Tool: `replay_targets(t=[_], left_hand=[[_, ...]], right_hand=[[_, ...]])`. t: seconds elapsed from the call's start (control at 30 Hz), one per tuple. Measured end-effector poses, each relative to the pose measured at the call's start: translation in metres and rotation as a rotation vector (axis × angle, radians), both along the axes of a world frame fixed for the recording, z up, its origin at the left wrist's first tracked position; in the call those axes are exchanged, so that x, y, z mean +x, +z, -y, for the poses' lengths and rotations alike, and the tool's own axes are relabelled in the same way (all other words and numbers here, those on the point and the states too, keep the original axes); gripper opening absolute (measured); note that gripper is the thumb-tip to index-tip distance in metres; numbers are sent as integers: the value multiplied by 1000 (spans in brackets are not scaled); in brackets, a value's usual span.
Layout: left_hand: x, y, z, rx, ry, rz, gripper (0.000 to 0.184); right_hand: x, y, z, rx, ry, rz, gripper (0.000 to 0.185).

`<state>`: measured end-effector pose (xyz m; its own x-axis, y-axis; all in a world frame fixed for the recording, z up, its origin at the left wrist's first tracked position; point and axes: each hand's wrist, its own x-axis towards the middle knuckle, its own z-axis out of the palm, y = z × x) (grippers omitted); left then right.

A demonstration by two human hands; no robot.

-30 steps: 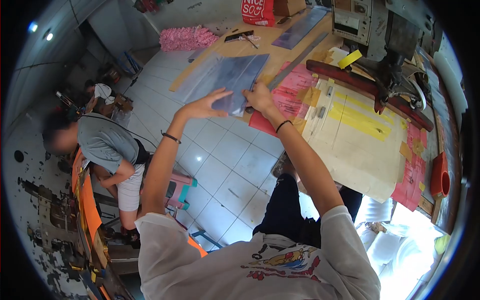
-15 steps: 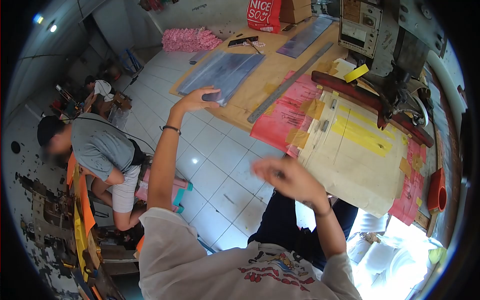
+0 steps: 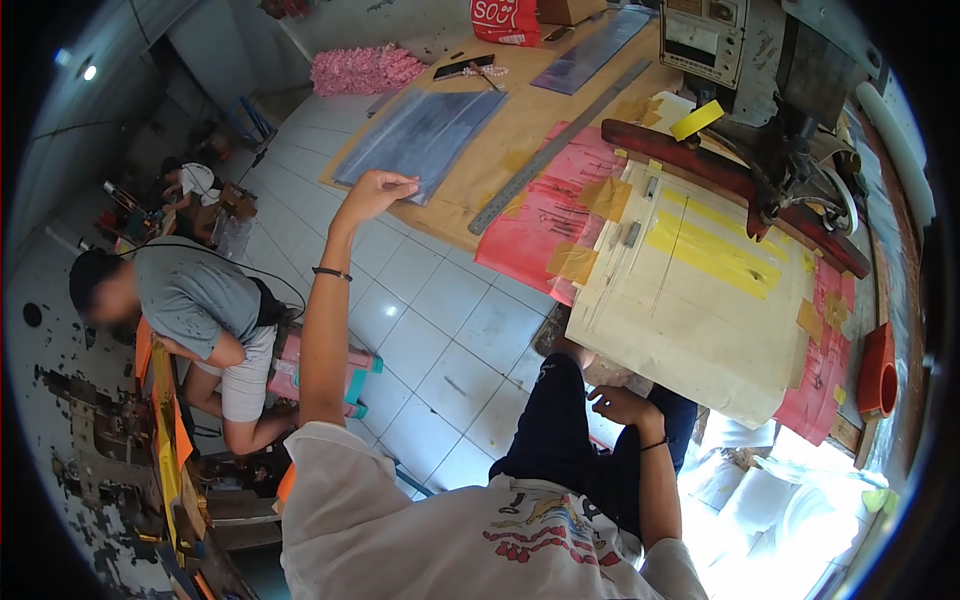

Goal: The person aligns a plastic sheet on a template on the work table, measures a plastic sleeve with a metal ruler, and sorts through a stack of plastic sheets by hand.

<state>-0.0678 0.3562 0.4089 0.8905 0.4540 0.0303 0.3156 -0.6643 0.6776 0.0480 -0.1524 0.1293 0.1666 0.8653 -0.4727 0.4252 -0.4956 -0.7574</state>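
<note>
My left hand [image 3: 380,192] is at the near edge of a stack of bluish clear plastic sheets [image 3: 430,135] on the wooden table. Its thumb and fingers are pinched together on the edge of a plastic sheet. My right hand [image 3: 622,405] is low over my lap, below the machine's work board, with nothing visible in its loosely bent, parted fingers. Closest to it is the cream-coloured board [image 3: 690,350], which bears yellow tape strips [image 3: 715,255] and lies over a red sheet [image 3: 550,200].
A steel ruler [image 3: 560,145] lies between the sheets and the machine [image 3: 705,40]. A dark red bar [image 3: 690,165] spans the board, with a yellow tape roll [image 3: 697,120] on it. A phone [image 3: 463,67] lies farther back. A co-worker [image 3: 200,300] sits at left.
My right hand has dropped from beside the board's edge to my lap. My left hand has gone from resting on the sheets with its thumb apart to pinching at their edge.
</note>
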Motion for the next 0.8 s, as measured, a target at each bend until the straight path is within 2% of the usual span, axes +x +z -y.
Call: replay_targets(t=[0.13,0.23,0.33,0.43,0.63,0.73,0.8], left_hand=[[0,1,-6,-37,-44,4,32],[1,4,2,-1,-32,-20,31],[-1,12,38,266,-35,-28,33],[3,9,43,313,57,-62,36],[0,9,19,112,-11,-72,35],[3,13,0,40,-4,-190,33],[3,14,-4,-102,-4,-153,33]], right_hand=[[6,-4,-3,16,30,118,32],[7,2,-9,-3,74,48,33],[9,0,-11,5,118,123,34],[9,8,-8,1,52,72,35],[8,6,0,30,74,159,35],[9,7,-1,43,25,95,35],[7,7,-3,44,28,125,35]])
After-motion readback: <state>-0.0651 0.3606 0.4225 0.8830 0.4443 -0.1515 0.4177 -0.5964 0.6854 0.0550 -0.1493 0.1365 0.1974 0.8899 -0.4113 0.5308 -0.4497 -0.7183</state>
